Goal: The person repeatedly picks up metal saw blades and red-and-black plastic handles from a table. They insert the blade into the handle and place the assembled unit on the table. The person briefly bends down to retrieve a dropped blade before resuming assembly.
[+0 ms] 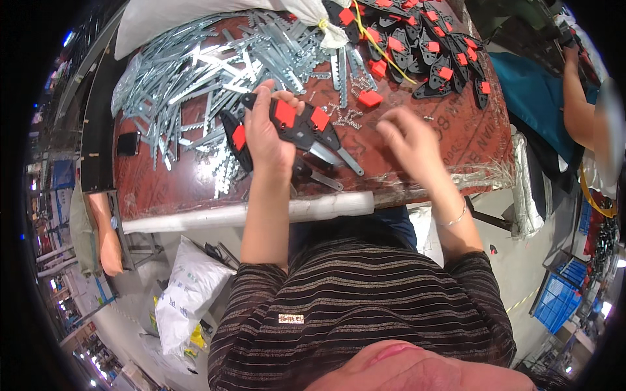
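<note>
Above a red tabletop (466, 140), the left hand (267, 135) holds a handle (292, 125).

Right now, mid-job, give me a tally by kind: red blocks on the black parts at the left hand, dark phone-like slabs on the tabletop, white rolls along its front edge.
Red blocks at the left hand: 3
Dark phone-like slab: 1
White roll: 1
Total: 5
</note>
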### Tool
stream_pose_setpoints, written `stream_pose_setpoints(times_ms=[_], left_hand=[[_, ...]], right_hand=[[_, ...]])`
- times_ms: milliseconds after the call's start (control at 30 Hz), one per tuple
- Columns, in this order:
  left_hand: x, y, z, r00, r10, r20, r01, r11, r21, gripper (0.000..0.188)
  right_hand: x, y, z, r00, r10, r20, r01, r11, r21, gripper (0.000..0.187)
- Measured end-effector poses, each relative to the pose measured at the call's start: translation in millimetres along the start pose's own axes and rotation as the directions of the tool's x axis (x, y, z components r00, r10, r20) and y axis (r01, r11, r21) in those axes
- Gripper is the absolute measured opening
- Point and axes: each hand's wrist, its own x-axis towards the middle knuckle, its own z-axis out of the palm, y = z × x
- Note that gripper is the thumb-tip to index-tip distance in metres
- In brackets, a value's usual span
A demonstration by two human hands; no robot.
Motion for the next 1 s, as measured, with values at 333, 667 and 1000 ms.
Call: stream_pose_setpoints(times_ms=[333, 667, 1000], left_hand=[[7.3, 13.7, 6.9, 0.844, 0.536, 0.008, -0.489, 0.764, 0.422, 0.043], [-44.5, -32.5, 40.1, 0.959, -0.16, 0.234, 0.103, 0.966, 0.238, 0.034], [-43.8, -51.7, 44.4, 0.888, -0.396, 0.235, 0.443, 0.874, -0.2, 0.038]], right_hand=[[67.7, 97.3, -43.1, 0.909, -0.132, -0.395, -0.183, 0.725, -0.664, 0.039], [12.9, 43.8, -36.2, 0.839, 0.184, -0.513, 0.079, 0.89, 0.448, 0.018], [-0.4, -17.7, 2.8, 0.878, -0.381, -0.288, 0.416, 0.907, 0.066, 0.022]])
